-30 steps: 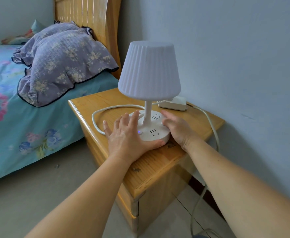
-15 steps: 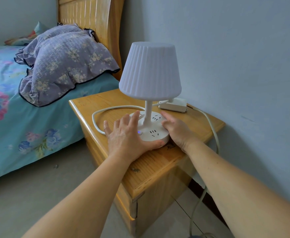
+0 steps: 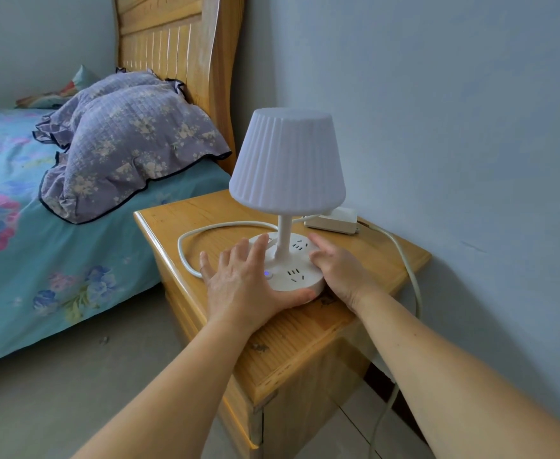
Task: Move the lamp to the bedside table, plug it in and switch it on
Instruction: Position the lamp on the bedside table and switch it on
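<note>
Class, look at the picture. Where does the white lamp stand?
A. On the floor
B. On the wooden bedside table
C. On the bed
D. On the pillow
B: the lamp stands with its round base flat on top of the bedside table.

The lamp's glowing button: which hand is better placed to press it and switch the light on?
Probably the left. The left hand rests against the lamp base with the glowing button right at its edge. The right hand holds the base's opposite side, farther from the button.
</note>
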Motion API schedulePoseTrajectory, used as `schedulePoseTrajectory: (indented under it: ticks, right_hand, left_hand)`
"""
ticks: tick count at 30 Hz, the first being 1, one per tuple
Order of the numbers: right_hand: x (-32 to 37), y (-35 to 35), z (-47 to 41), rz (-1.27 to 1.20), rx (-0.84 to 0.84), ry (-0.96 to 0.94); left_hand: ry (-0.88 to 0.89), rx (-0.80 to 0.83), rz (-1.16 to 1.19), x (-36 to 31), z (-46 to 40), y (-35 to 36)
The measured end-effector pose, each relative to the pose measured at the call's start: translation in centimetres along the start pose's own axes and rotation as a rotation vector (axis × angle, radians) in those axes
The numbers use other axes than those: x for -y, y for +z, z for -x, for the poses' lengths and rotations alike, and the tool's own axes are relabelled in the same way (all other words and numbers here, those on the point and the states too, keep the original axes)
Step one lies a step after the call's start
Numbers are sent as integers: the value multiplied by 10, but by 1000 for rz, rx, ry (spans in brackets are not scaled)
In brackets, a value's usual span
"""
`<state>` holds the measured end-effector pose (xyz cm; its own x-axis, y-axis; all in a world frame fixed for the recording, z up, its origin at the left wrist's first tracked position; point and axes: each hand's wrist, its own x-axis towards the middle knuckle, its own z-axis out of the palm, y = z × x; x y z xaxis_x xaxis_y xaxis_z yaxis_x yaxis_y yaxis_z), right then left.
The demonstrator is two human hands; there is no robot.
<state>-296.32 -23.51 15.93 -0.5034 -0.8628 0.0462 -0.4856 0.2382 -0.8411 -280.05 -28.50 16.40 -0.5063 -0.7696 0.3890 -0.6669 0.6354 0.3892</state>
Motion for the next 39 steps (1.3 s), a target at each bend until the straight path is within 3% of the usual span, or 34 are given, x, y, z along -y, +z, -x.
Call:
schedulePoseTrajectory:
  ticks: [39]
  right_hand:
    - [6, -1, 8, 45, -5, 9]
  left_hand:
    - [-7, 3, -3, 0, 1, 0]
